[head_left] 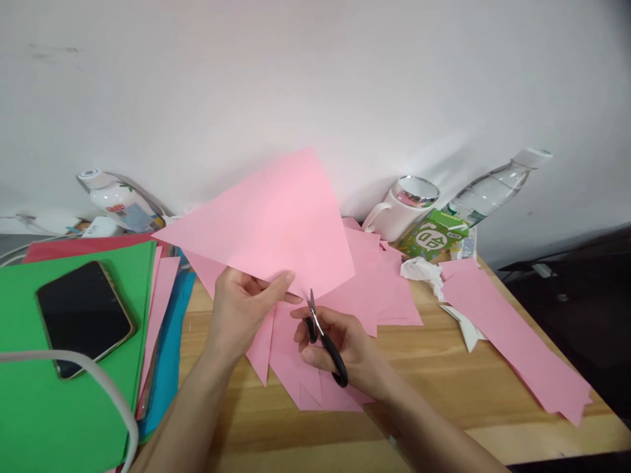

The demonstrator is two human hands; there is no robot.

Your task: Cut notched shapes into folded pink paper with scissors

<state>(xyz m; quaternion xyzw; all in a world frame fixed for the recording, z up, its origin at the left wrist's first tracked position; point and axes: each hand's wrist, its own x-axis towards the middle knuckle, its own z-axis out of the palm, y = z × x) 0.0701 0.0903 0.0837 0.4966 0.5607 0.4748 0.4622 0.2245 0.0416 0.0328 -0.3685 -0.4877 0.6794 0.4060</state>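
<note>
My left hand (246,309) pinches the lower edge of a large sheet of pink paper (286,217), thumb on top and fingers beneath. The sheet is raised and tilted above the table. In my right hand (345,341) is a pair of scissors (325,338) with black handles, its blades pointing up at the sheet's lower edge, just right of my left thumb. Whether the blades are cutting into the paper I cannot tell. Under both hands lie several overlapping pink paper pieces (290,368) on the wooden table.
At left, a phone (83,315) rests on a green folder (24,414), crossed by a white cable (98,381). A white bottle (118,200) stands behind. To the right are a white mug (401,213), a green box (434,236), a clear bottle (493,187), crumpled tissue (424,272) and pink strips (507,335).
</note>
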